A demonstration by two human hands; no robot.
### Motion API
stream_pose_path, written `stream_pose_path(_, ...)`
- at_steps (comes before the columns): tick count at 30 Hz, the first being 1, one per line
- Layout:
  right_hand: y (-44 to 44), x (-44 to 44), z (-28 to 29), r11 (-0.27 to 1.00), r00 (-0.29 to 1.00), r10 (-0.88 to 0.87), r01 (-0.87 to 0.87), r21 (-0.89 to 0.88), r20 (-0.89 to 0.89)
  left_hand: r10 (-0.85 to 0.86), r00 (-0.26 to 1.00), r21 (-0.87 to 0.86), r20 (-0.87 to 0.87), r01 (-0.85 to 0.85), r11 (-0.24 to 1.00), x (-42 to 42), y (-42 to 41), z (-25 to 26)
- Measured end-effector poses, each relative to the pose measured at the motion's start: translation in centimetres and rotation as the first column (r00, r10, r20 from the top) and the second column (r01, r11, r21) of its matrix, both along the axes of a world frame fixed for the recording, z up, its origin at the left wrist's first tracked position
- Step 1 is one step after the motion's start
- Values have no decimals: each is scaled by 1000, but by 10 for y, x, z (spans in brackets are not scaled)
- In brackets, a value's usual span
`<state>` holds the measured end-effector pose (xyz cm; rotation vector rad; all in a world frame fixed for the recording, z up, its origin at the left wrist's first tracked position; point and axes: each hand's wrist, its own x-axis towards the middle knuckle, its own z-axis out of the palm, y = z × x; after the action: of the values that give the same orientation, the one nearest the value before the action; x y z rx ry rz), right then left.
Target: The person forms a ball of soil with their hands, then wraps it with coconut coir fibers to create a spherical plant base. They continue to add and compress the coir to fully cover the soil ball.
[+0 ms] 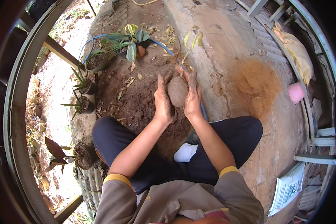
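A rounded ball of packed soil (178,91) is cupped between my two palms. My left hand (163,96) lies along its left side and my right hand (193,95) along its right side, both smeared with mud. From the far end of the ball rises a thin-stemmed plant (186,57) with a few yellow-green leaves. Loose dark soil (140,109) is heaped on the ground beneath and left of my hands. The undersides of the ball and my palms are hidden.
Potted plants (131,42) stand beyond the soil, and more pots (87,105) line the left. A blue hose (162,46) runs behind my right hand. To the right lie brown fibres (256,86), a pink container (295,93), a yellowish sack (295,53) and a printed white bag (287,189).
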<state>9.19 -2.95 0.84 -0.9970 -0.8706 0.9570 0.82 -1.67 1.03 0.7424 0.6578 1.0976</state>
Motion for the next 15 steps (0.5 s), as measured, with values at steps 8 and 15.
stream_pose_path(8,-6,-1,8,984,943,176,-177,23,-283,87,959,-207,271,-31,978,-12,9,-3)
stream_pose_path(15,-7,7,6,985,941,169,-174,8,-294,-137,975,-162,177,166,973,-9,5,19)
